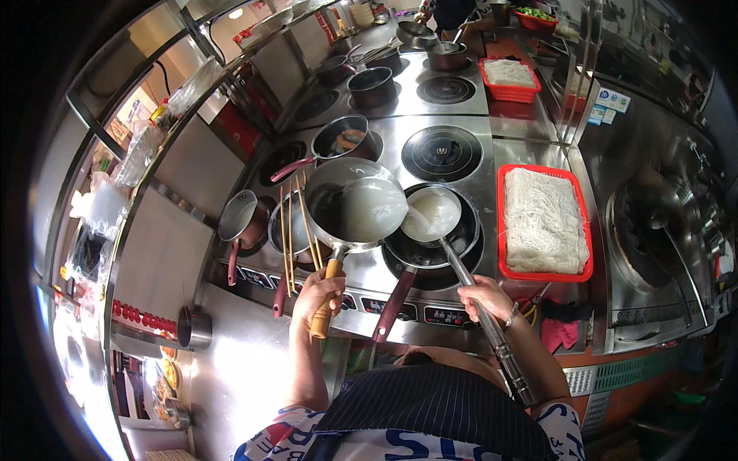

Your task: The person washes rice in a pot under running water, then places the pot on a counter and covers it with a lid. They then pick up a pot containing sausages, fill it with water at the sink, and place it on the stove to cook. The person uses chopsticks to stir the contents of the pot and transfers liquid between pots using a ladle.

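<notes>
My left hand grips the wooden handle of a metal saucepan with cloudy white liquid inside. The pan is tilted to the right, and liquid runs from its rim into a large ladle. My right hand is closed around the ladle's long metal handle. Beneath the ladle's bowl, a dark saucepan with a maroon handle stands on a burner. Long wooden chopsticks lie across another pan of pale liquid, left of the tilted saucepan.
A red basket of white rice noodles stands at the right, another farther back. Behind are a pot with brownish food and a dark pot. A small pan stands left. Another person handles pans at the far end.
</notes>
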`<act>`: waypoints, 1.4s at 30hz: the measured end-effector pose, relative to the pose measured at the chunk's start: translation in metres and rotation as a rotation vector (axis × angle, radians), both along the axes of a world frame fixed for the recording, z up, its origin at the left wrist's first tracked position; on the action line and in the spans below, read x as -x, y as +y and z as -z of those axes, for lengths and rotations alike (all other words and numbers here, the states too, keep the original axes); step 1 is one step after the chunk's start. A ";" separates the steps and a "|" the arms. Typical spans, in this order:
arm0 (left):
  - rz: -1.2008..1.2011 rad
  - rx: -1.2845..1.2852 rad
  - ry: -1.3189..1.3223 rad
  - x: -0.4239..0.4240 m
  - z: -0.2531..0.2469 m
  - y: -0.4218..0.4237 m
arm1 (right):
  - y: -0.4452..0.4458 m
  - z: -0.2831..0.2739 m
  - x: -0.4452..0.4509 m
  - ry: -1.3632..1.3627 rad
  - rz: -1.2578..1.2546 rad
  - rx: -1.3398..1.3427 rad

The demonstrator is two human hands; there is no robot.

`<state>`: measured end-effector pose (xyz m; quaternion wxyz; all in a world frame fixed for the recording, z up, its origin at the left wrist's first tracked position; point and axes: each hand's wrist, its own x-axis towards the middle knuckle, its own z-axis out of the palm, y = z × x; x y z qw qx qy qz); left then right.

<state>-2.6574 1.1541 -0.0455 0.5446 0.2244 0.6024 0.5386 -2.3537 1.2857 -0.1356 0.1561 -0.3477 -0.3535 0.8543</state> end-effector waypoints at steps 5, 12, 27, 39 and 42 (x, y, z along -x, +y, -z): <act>0.043 -0.099 -0.236 0.006 0.006 0.000 | -0.001 -0.004 0.000 -0.067 -0.016 -0.077; 0.060 -0.110 -0.220 0.004 0.004 0.008 | -0.008 -0.004 -0.001 -0.267 -0.032 -0.379; 0.062 -0.116 -0.178 0.003 0.003 0.007 | -0.021 -0.004 -0.011 -0.841 -0.023 -1.103; 0.019 -0.132 -0.173 0.003 0.000 0.007 | -0.039 -0.028 -0.021 -1.017 0.074 -1.359; 0.032 -0.137 -0.170 0.003 -0.002 0.007 | -0.041 -0.017 -0.025 -0.877 0.172 -1.362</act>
